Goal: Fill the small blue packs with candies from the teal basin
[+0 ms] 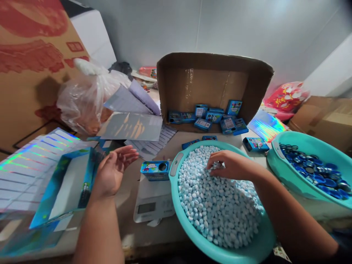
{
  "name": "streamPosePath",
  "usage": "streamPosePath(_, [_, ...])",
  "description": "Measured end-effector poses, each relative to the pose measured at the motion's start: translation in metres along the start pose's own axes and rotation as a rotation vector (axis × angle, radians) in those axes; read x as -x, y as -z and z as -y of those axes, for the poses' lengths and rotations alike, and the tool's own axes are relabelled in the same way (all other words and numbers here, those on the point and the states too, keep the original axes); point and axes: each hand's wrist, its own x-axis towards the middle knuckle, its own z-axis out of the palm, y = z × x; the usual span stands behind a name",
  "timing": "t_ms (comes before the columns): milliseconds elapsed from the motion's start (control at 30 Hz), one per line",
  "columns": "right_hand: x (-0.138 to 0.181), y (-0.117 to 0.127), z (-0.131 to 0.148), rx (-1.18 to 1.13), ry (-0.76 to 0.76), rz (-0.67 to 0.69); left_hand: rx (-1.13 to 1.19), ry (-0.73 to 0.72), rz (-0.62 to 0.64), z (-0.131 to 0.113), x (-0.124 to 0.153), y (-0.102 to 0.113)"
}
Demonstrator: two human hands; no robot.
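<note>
My left hand [114,170] is raised at the left with palm up and fingers apart, holding nothing. It is beside an open blue carton [89,176]. My right hand [233,167] reaches into a turquoise basin [176,198] heaped with small pale blue and white candies [220,209]. Its fingers are curled around something small, shiny and silvery, partly hidden, whose kind I cannot make out. Between my hands, a small blue candy box [155,170] with a dark round opening lies on a white kitchen scale [147,209], close to the basin's rim.
Behind the basin, a cardboard box [211,84] on its side holds several small blue boxes [214,115]. Another turquoise basin [280,161] with shiny blue tins or lids [316,172] stands right. Shiny printed sheets [35,168] and a clear plastic bag [85,95] are left.
</note>
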Motion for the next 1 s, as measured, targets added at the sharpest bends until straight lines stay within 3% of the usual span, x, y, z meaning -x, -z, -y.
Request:
streamPosePath(167, [0.0, 0.002, -0.004, -0.018, 0.046, 0.018, 0.051, -0.08, -0.148, 0.003, -0.005, 0.001])
streamPosePath(600, [-0.001, 0.001, -0.003, -0.011, 0.015, -0.264, 0.057, -0.112, -0.274, 0.01, -0.01, 0.006])
streamPosePath(733, [-0.003, 0.001, -0.004, 0.005, 0.051, -0.276, -0.02, -0.112, -0.23, 0.012, -0.01, 0.008])
streamPosePath(867, [-0.006, 0.0, -0.007, 0.012, 0.022, -0.299, -0.18, -0.168, -0.123, 0.005, 0.004, -0.009])
streamPosePath(1000, [-0.006, -0.003, -0.01, 0.021, -0.001, -0.294, -0.717, -0.244, 0.119, -0.014, 0.026, -0.026])
